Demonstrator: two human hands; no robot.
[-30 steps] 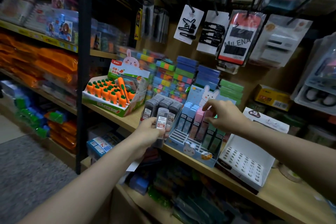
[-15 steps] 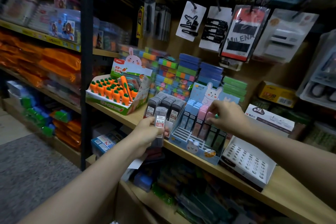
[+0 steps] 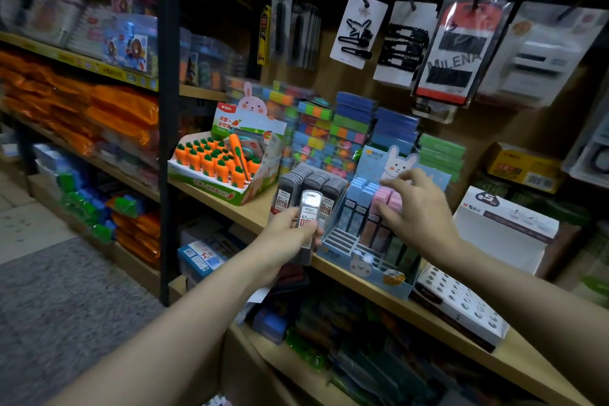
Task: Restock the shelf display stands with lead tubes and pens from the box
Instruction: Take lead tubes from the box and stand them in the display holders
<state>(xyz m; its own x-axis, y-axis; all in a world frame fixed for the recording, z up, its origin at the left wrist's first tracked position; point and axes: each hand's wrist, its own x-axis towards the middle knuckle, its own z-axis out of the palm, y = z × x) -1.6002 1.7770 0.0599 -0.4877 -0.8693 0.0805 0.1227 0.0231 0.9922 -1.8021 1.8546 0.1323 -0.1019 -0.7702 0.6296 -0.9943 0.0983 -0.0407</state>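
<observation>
At the shelf stand [image 3: 369, 260]: restock mid-way.
Left hand [image 3: 286, 234] grips lead tubes [image 3: 309, 224]; right hand [image 3: 415, 208] fingers spread over pink tubes [image 3: 387, 204], may topple them.

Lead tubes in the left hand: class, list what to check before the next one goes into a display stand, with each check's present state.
1. Left hand grips grey lead tubes: ok.
2. Right hand free: cannot tell; fingers at the pink tubes.
3. Bunny stand has empty front slots: ok.
4. Grey stand has room: cannot tell.
5. Held tube matches the grey stand's stock: ok.
</observation>
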